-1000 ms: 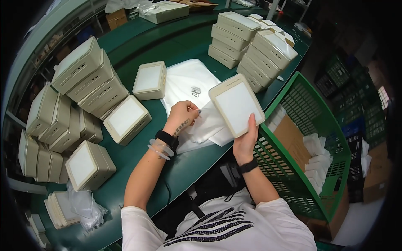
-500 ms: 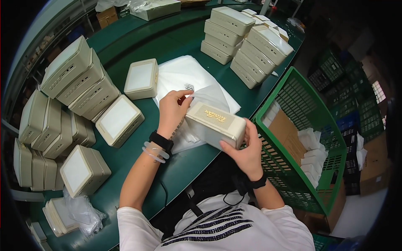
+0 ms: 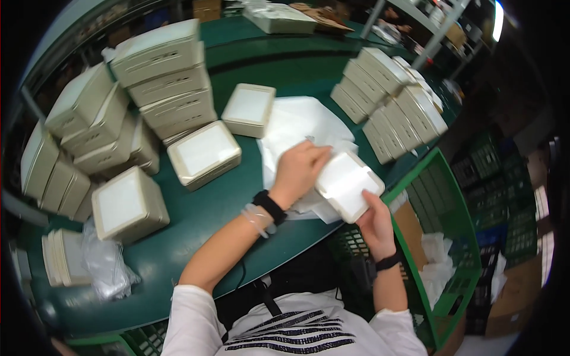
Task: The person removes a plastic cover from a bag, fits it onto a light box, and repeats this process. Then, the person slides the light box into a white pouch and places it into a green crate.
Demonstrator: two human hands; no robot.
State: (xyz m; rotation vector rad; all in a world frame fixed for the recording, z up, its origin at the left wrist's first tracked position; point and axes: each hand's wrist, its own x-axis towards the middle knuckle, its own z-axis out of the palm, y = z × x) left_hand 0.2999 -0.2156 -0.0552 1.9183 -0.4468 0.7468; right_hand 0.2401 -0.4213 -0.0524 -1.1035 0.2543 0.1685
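My right hand (image 3: 376, 224) grips a beige box-shaped device (image 3: 350, 183) with rounded corners by its lower right side, thumb on top. Its white panel faces up and it is tilted above the table's front edge. My left hand (image 3: 301, 173) is closed at the device's left edge, fingers bent together; motion blur hides what is in them. Below both hands lies a spread stack of thin white translucent bags (image 3: 300, 115). Just beyond the stack's left edge, another beige device (image 3: 249, 110) lies white side up.
Stacked beige devices (image 3: 172, 89) fill the table's left side, with more stacks (image 3: 386, 101) at the far right. A crumpled clear bag (image 3: 107, 261) lies at the near left. Against the right table edge leans a green crate (image 3: 469, 237) holding cardboard and white wrapped items.
The device has turned from its grille side with gold lettering to its white panel facing up. My left hand has moved off the bag it pinched, onto the device's edge. The view has shifted left.
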